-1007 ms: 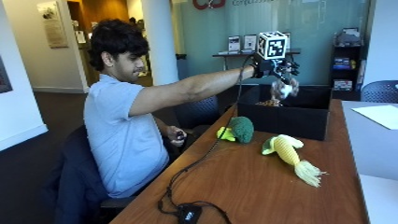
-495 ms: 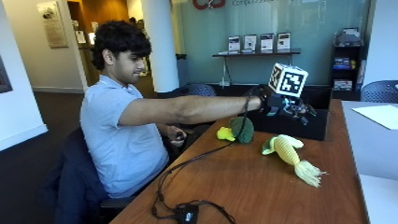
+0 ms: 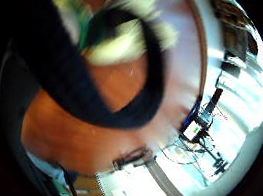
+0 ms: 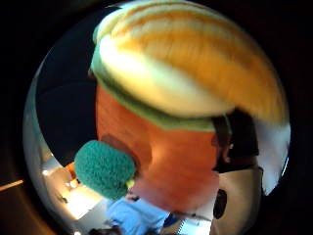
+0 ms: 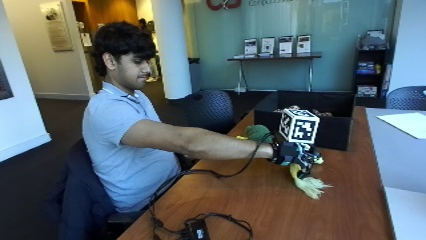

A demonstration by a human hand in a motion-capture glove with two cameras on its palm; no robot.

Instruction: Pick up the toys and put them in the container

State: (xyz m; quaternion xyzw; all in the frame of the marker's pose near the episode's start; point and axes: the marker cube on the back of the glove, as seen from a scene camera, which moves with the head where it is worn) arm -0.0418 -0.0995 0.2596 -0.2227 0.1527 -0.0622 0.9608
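Note:
A yellow and green corn toy (image 5: 308, 184) lies on the brown table (image 5: 266, 210), its tassel end pointing toward the table's front. My gloved right hand (image 5: 294, 154) is right over the toy's upper half and hides it. In the thumb side palm view the corn toy (image 4: 195, 73) fills much of the picture, so it is close to the palm. A green broccoli toy (image 5: 258, 133) stands just beside the hand, in front of the black container (image 5: 306, 120); the thumb side palm view shows the broccoli toy (image 4: 105, 169) too. The little finger side palm view shows the corn toy (image 3: 125, 41) behind a black strap.
The container stands at the back of the table with some toys inside. A cable and a small black box (image 5: 198, 229) lie near the front edge. A white sheet (image 5: 406, 122) lies at the far right. Bare wood surrounds the corn toy.
The gloved hand has come down from above the container, past its front wall, to the corn toy on the table. Both toys lie where they were.

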